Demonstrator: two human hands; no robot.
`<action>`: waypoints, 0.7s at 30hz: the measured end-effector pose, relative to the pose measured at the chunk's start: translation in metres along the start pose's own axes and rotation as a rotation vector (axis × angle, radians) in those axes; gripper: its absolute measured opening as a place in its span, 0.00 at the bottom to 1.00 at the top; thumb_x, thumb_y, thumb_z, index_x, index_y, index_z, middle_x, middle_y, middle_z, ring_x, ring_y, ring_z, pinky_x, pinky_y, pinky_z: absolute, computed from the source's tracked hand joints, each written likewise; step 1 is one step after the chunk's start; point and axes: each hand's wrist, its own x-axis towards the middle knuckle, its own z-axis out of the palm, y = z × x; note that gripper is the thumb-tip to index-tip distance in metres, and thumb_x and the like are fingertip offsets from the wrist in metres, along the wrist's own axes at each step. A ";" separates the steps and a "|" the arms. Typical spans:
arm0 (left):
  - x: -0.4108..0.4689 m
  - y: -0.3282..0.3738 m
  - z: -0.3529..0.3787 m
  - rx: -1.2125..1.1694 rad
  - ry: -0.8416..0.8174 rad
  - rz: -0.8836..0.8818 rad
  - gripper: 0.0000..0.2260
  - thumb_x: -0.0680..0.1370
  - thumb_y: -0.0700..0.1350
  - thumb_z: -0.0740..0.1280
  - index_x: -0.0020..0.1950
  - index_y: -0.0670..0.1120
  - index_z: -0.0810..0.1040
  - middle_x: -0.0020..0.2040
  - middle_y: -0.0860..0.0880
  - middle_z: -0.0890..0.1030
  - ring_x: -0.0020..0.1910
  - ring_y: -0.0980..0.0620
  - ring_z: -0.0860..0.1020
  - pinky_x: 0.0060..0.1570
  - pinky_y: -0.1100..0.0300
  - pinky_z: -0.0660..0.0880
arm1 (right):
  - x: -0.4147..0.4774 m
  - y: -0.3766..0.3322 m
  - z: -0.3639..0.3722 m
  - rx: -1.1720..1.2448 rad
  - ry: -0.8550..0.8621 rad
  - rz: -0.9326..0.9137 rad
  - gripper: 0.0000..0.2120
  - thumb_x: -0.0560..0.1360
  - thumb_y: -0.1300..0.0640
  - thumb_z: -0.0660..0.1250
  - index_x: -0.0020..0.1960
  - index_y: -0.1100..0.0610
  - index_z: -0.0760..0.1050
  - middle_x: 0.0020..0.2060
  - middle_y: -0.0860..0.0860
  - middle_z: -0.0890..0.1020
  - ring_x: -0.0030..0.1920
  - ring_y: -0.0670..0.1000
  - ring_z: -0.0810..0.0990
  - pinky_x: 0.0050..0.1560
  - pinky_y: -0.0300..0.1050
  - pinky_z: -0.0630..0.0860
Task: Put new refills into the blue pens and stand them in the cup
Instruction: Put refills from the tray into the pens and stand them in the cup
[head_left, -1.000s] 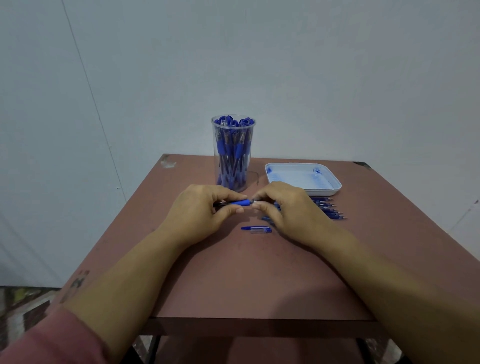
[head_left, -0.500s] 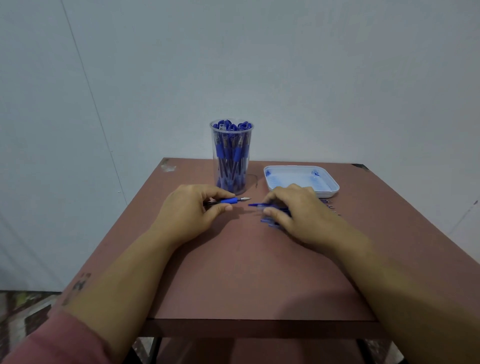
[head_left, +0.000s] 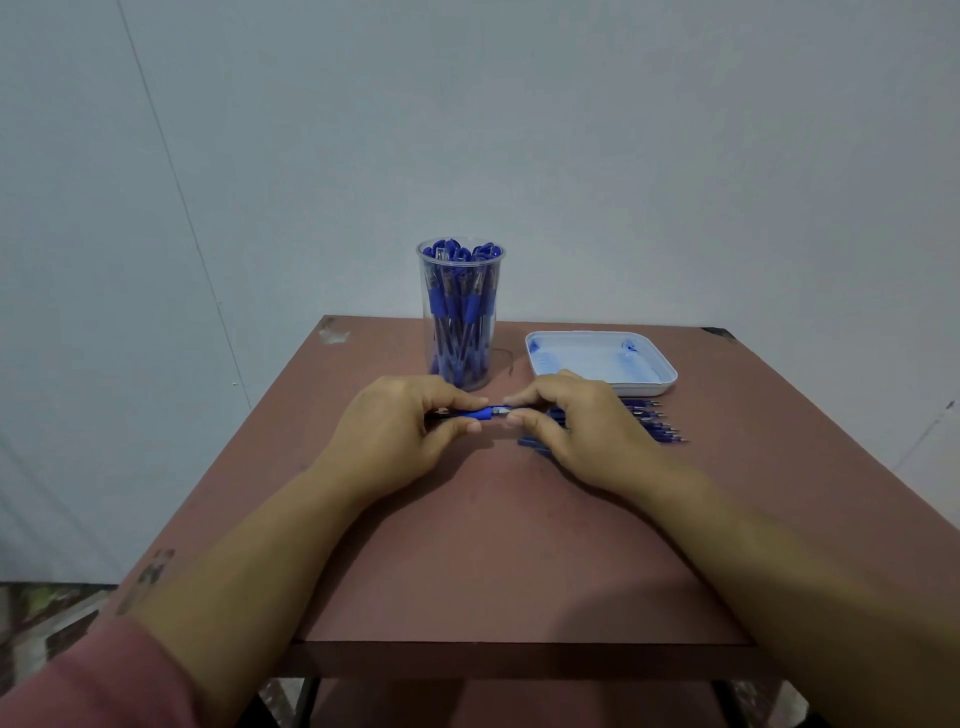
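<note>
I see my left hand (head_left: 400, 431) w/ fingers pinched on a blue pen (head_left: 480, 414) mid-bench, right hand (head_left: 576, 415) fingers pinching its tip end, prob. closing it up; next it goes in the cup (head_left: 460, 317) near the far edge.

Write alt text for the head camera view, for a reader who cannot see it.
Two bare hands hold one blue pen level over a reddish-brown table, the left hand gripping the barrel and the right hand pinching its tip end. Behind stand a clear cup packed with blue pens and a white tray, with loose refills beside the right hand.
</note>
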 end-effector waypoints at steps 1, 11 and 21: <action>0.000 0.001 0.000 0.013 0.005 0.008 0.11 0.73 0.54 0.70 0.54 0.57 0.84 0.45 0.60 0.84 0.40 0.63 0.77 0.39 0.72 0.68 | 0.000 0.000 0.001 0.007 0.018 -0.007 0.07 0.76 0.55 0.70 0.53 0.54 0.82 0.41 0.38 0.76 0.46 0.41 0.76 0.46 0.29 0.70; -0.001 0.017 -0.006 0.199 -0.104 -0.007 0.21 0.76 0.59 0.65 0.66 0.54 0.77 0.58 0.55 0.81 0.55 0.53 0.79 0.53 0.56 0.76 | -0.002 0.003 0.002 0.146 0.008 0.115 0.05 0.77 0.55 0.68 0.52 0.48 0.78 0.41 0.41 0.79 0.42 0.40 0.77 0.45 0.29 0.71; -0.038 0.032 -0.012 0.389 -0.423 -0.302 0.38 0.75 0.72 0.48 0.79 0.52 0.53 0.78 0.50 0.58 0.76 0.50 0.57 0.74 0.51 0.56 | 0.011 -0.006 -0.025 0.378 0.266 0.207 0.08 0.79 0.62 0.65 0.51 0.50 0.77 0.39 0.44 0.77 0.33 0.37 0.72 0.40 0.29 0.70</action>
